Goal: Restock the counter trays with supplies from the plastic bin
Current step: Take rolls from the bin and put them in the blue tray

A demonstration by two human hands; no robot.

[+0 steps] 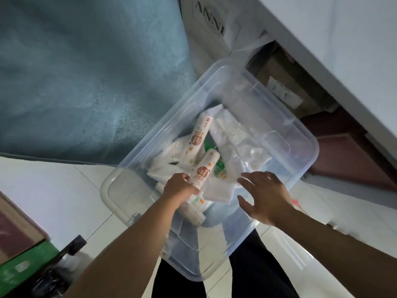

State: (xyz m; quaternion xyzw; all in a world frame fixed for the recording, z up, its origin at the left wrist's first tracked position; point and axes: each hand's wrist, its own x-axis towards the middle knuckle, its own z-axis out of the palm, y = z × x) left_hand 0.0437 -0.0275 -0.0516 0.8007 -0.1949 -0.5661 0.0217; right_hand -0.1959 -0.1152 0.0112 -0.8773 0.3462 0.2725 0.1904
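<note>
Two hands over bin [305, 134]; left [179, 186] clamps roll [203, 168]; right [265, 194] spread apart.

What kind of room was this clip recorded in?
Probably a storeroom or back area of a small shop, though that is uncertain. A clear plastic bin of wrapped supplies sits on a white tiled floor, with brown cardboard boxes stowed under a white counter.
</note>
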